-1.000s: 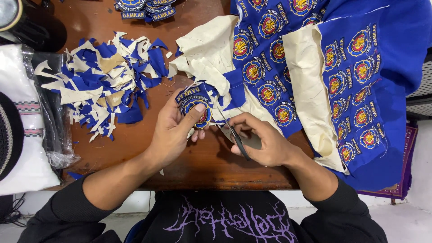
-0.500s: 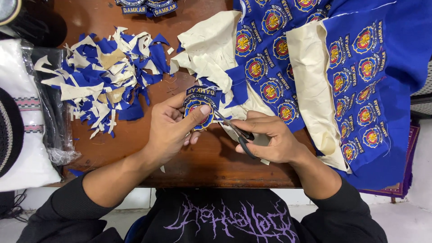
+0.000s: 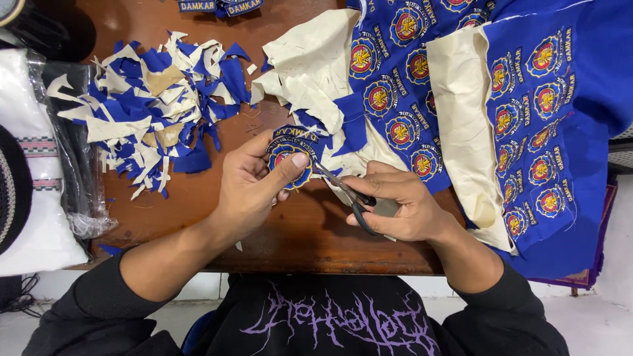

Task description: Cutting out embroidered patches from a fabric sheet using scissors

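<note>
Closely above the brown wooden worktop [image 3: 290,231], the left hand [image 3: 254,188] pinches a round blue-and-gold embroidered patch [image 3: 289,157]; the right hand [image 3: 399,207] grips black-handled scissors [image 3: 346,194] at its edge. Blades could nick the embroidered border or the thumb pressed nearby.

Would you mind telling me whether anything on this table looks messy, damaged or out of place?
Only the heap of blue and cream fabric offcuts, strewn loosely over the wooden table beyond the left hand. Otherwise nothing stands out: that hand pinches a round embroidered patch while the right hand works scissors at its edge.
</note>
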